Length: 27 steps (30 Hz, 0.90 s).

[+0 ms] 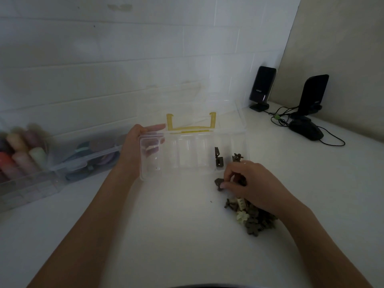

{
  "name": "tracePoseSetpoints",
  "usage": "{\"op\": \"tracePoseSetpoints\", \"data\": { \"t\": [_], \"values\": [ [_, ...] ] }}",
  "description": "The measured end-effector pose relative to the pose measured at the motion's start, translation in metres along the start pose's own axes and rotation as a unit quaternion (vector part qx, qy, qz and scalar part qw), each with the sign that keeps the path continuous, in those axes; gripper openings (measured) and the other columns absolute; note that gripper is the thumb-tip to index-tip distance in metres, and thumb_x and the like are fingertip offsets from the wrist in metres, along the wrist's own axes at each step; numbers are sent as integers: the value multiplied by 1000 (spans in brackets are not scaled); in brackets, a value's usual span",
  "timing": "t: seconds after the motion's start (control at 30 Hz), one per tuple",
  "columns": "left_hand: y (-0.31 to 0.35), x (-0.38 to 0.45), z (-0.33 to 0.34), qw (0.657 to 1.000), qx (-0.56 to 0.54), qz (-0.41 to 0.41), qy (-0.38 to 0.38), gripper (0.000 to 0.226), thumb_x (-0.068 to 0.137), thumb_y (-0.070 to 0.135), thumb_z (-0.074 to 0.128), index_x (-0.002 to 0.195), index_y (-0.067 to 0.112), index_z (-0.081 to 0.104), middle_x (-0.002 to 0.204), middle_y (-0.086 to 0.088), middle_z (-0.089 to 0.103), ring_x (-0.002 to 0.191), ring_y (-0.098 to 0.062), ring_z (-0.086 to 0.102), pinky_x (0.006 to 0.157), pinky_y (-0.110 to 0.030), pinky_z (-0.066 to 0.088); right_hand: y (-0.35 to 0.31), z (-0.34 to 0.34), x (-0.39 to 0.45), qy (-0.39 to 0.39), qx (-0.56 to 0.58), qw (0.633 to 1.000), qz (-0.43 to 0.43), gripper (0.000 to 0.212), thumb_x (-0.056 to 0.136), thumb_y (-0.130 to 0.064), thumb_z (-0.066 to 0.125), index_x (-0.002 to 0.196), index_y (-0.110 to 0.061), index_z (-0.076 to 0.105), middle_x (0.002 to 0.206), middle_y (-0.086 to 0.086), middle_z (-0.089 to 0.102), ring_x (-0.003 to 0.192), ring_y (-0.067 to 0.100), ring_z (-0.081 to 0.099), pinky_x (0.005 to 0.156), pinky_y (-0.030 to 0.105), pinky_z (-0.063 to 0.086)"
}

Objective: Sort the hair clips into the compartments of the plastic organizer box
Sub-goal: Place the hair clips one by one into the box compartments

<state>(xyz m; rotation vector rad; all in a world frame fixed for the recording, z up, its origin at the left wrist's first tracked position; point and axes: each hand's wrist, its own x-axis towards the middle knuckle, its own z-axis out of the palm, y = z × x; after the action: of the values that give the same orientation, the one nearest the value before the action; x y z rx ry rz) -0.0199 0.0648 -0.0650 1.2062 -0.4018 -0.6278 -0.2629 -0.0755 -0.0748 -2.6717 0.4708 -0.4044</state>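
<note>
A wide white table (pixel 176 235) runs to a tiled wall (pixel 124 48), dim light all round. At far left sits a blurred clear storage box (pixel 62 169) with coloured rolls inside. Centre stage is the plastic organizer box (pixel 193 150), clear-walled, its lid (pixel 191 100) standing open behind and a yellow handle (pixel 191 123) on the rim. Back right stand two black speakers (pixel 262 88), a dark mouse (pixel 306 130) in front of the right-hand one, and their cables trailing over the table.

The left hand (pixel 135 150) grips the box's left end, thumb along the top rim, fingers curled round the side wall and showing through the plastic. The right hand (pixel 247 183) is low at the box's front right corner, fingers bent and pinching a small dark hair clip (pixel 219 182) just off the table.

Under the right wrist lies the pile of hair clips (pixel 249 217), mostly dark brown, a pale flower-shaped one and a cream comb-like one among them. Inside the box, a dark clip (pixel 218 160) stands in a compartment near the right end, and another small dark clip (pixel 237 157) sits in the rightmost compartment. A tiny speck (pixel 211 201) lies on the table left of the pile.
</note>
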Motion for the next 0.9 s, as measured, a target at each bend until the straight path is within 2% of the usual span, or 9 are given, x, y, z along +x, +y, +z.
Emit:
{"op": "tracePoseSetpoints", "data": {
  "t": [0.1,0.2,0.27,0.33,0.47,0.6,0.73,0.83,0.9],
  "values": [
    [-1,1,-1,1000,2,-11,1,42,80,21,34,89,16,75,81,-8,65,73,-20,56,67,-29,44,-1,0,0,2,8,1000,-1,13,80,-37,67,75,-34,55,78,-12,57,74,2,55,68,25,48],
    [0,0,0,1000,-4,-16,3,41,81,20,33,88,16,74,79,-7,66,73,-19,57,65,-27,43,-1,1,0,-24,9,1000,5,16,81,-33,69,92,-37,59,88,-19,61,75,2,56,73,27,51],
    [1,-1,1,1000,-5,-11,5,41,82,19,33,87,16,74,79,-6,66,74,-18,57,61,-25,44,-2,2,1,-40,7,999,12,27,82,-33,68,107,-40,61,98,-23,63,74,1,57,73,23,50],
    [0,-1,1,1000,1,-7,8,41,82,18,32,90,15,72,78,-5,66,70,-16,57,56,-21,44,-4,1,1,-40,8,999,10,32,83,-35,68,112,-43,60,101,-24,63,71,-1,57,70,17,47],
    [-1,1,0,1000,-1,-4,11,40,81,20,34,90,16,73,84,-7,65,75,-18,57,63,-25,44,-8,3,2,-44,-4,999,0,30,81,-43,67,109,-46,59,100,-18,66,71,-2,58,71,20,49],
    [-3,2,3,1000,9,9,28,40,81,18,35,83,18,74,78,-4,67,74,-17,58,62,-23,44,-13,5,2,-62,-7,998,-14,31,75,-54,66,103,-45,54,99,-16,64,86,-6,55,79,29,50],
    [-4,3,3,1000,8,15,23,43,80,19,34,78,18,77,77,-6,67,76,-19,57,69,-27,43,-20,4,3,-56,8,998,-11,32,73,-52,70,94,-37,51,93,-18,61,83,-5,56,72,25,48],
    [-5,3,3,1000,9,17,21,44,80,18,33,77,19,78,81,-8,66,81,-21,56,71,-28,44,-25,8,7,-64,49,996,-46,33,77,-43,72,103,-42,52,101,-28,61,82,-3,62,76,27,54],
    [-5,3,3,999,14,22,18,45,80,19,33,77,20,78,83,-7,67,85,-22,56,74,-30,44,-25,11,9,-65,43,994,-70,40,81,-37,69,116,-47,53,108,-25,62,77,0,63,76,22,53]
  ]
}}
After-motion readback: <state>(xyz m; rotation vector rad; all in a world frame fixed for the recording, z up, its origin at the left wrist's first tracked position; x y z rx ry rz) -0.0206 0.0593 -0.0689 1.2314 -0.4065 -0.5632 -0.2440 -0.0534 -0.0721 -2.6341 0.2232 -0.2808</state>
